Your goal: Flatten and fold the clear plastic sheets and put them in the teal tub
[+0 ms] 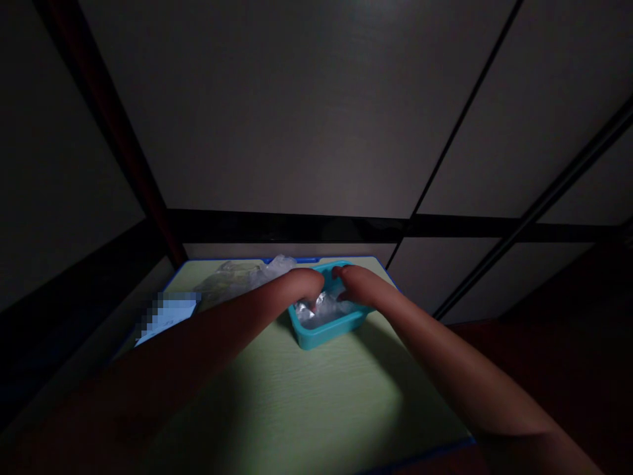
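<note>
A small teal plastic bin [326,335] stands on a pale green table [316,409] with a blue edge. Clear, shiny plastic-wrapped pieces [316,309] lie inside it. My left hand [302,285] reaches into the bin from the left with its fingers curled down among the pieces. My right hand [357,285] comes in from the right, fingers bent over the bin's far rim and into it. The fingertips of both hands are hidden inside the bin, so what they hold is unclear.
A crumpled clear plastic bag [247,274] lies on the table behind and left of the bin. A light blue paper [165,316] sits at the table's left edge. Grey wall panels with dark strips rise close behind. The room is dim.
</note>
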`<state>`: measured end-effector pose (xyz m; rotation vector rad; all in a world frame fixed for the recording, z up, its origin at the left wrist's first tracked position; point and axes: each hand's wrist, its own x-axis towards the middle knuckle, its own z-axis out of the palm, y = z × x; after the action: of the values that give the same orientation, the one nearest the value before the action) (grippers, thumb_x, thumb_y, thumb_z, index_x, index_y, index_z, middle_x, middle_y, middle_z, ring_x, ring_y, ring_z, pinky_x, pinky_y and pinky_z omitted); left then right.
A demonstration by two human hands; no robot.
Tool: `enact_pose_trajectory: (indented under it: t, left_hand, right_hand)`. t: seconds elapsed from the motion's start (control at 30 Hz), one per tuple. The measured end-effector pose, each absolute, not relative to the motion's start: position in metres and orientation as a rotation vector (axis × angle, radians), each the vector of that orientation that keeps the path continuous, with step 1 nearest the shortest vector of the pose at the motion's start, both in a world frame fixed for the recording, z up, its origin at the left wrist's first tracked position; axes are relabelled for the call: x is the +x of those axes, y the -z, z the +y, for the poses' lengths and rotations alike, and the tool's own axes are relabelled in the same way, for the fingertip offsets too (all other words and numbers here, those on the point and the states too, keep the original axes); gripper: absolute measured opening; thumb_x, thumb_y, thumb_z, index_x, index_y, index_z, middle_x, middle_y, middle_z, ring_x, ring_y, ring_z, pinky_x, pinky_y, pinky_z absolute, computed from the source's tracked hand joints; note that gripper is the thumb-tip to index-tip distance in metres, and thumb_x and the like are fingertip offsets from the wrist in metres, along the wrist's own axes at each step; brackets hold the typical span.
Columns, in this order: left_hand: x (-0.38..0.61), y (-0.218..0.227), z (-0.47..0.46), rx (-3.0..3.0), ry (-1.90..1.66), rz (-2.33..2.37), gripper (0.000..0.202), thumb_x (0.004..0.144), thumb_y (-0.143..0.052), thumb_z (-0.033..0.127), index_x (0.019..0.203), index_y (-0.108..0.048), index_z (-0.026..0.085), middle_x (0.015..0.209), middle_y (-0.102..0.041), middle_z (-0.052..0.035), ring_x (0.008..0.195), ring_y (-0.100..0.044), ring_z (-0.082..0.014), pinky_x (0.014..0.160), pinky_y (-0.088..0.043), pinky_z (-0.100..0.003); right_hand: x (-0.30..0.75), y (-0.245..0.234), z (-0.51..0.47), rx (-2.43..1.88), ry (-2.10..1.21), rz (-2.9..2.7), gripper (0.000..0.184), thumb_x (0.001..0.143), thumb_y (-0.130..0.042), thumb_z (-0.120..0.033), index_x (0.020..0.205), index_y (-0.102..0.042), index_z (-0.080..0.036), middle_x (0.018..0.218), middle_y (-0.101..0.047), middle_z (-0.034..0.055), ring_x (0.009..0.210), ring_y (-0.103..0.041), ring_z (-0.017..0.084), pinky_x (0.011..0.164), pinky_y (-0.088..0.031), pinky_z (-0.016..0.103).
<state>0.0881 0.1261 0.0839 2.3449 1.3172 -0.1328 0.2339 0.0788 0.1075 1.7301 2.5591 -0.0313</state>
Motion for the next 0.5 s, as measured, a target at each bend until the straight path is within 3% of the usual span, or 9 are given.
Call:
enact_pose_trajectory:
  t: [0.13, 0.27, 0.4, 0.5]
  left_hand:
    - [0.080, -0.107, 0.113, 2.404, -0.111, 1.264, 0.037, 0.033, -0.087, 0.028, 0.039, -0.053, 0.019, 0.049, -0.056, -0.0026, 0.076, -0.062, -0.0299, 0.083, -0.044, -0.039]
    - [0.079, -0.120, 0.096, 2.477, 0.083, 1.256, 0.028, 0.041, -0.087, 0.025, 0.057, -0.066, 0.016, 0.068, -0.067, -0.0093, 0.079, -0.064, -0.0333, 0.082, -0.045, -0.041]
    - [0.079, -0.119, 0.085, 2.641, 0.300, 1.270, 0.048, 0.047, -0.085, 0.019, 0.092, -0.069, 0.012, 0.095, -0.068, -0.0172, 0.084, -0.063, -0.0367, 0.077, -0.047, -0.042]
    - [0.077, -0.117, 0.083, 2.765, 0.268, 1.240, 0.060, 0.052, -0.083, 0.021, 0.107, -0.063, 0.011, 0.107, -0.065, -0.0176, 0.096, -0.061, -0.0342, 0.081, -0.046, -0.037]
  right_hand:
    - [0.237, -0.118, 0.079, 1.707, 0.012, 2.542, 0.043, 0.064, -0.076, -0.023, 0.105, -0.063, -0.017, 0.100, -0.068, 0.0119, 0.092, -0.063, 0.027, 0.070, -0.042, 0.027]
    - [0.232, -0.109, 0.083, 1.652, 0.076, 2.533, 0.039, 0.061, -0.078, -0.022, 0.099, -0.066, -0.020, 0.097, -0.070, 0.0088, 0.090, -0.064, 0.025, 0.069, -0.043, 0.025]
    - [0.225, -0.094, 0.085, 1.600, 0.145, 2.521, 0.046, 0.062, -0.076, -0.022, 0.107, -0.065, -0.020, 0.105, -0.069, 0.0092, 0.095, -0.063, 0.027, 0.074, -0.046, 0.027]
    - [0.222, -0.086, 0.085, 1.603, 0.122, 2.452, 0.055, 0.060, -0.077, -0.022, 0.113, -0.062, -0.017, 0.108, -0.068, 0.0118, 0.097, -0.063, 0.030, 0.077, -0.048, 0.032]
